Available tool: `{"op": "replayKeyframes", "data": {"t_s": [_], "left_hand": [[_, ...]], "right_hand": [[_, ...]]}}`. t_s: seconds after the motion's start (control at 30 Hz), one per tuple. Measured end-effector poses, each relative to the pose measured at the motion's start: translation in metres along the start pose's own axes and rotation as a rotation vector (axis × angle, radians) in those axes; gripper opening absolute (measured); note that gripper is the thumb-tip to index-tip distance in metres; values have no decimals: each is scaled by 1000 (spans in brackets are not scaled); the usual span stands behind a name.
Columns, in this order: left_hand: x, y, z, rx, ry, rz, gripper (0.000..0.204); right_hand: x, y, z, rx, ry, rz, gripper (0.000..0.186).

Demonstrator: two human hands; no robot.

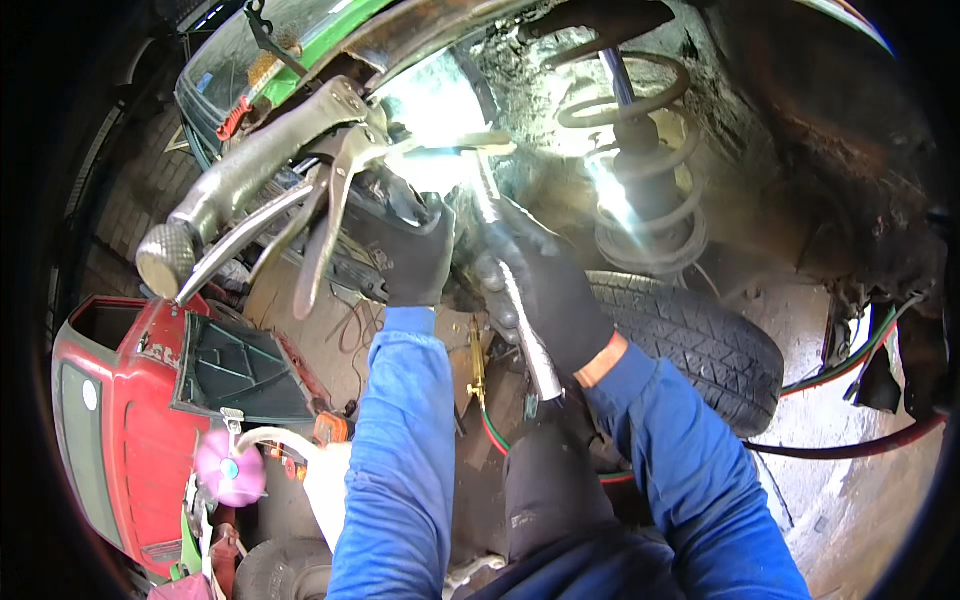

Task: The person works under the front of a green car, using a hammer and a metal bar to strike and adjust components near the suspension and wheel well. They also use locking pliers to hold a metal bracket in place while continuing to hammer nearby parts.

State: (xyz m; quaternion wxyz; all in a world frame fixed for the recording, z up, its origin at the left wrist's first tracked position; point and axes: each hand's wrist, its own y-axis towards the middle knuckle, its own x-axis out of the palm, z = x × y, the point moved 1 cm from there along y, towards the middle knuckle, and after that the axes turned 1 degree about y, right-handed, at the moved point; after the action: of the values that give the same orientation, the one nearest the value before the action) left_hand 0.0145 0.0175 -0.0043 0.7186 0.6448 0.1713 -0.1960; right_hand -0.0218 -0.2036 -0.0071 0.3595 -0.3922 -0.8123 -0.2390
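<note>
My right hand, in a dark glove, is wrapped around a long shiny metal rod whose top reaches the brightly lit edge of the wheel arch. My left hand, also gloved, is curled beneath that glare, left of the rod; what it holds is hidden. Large locking pliers with a knurled knob hang on the arch just above it, and a second pair dangles beside them. Strong light washes out the spot where the rod's tip meets the metal.
A coil-spring strut stands at upper right above a tire. A brass torch with hoses lies below my hands. A red car body, a pink round object, a green vehicle and another tire fill the left.
</note>
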Motion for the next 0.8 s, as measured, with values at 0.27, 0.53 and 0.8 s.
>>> {"op": "replayKeyframes", "data": {"t_s": [0.27,0.53,0.8], "left_hand": [[11,2,-7,82,281,180,75],[9,8,-3,-25,46,141,108],[0,11,14,28,37,221,105]], "right_hand": [[12,5,-6,24,-155,-65,46],[11,-11,-15,-103,-175,120,50],[4,-1,-53,-175,-9,56,24]]}}
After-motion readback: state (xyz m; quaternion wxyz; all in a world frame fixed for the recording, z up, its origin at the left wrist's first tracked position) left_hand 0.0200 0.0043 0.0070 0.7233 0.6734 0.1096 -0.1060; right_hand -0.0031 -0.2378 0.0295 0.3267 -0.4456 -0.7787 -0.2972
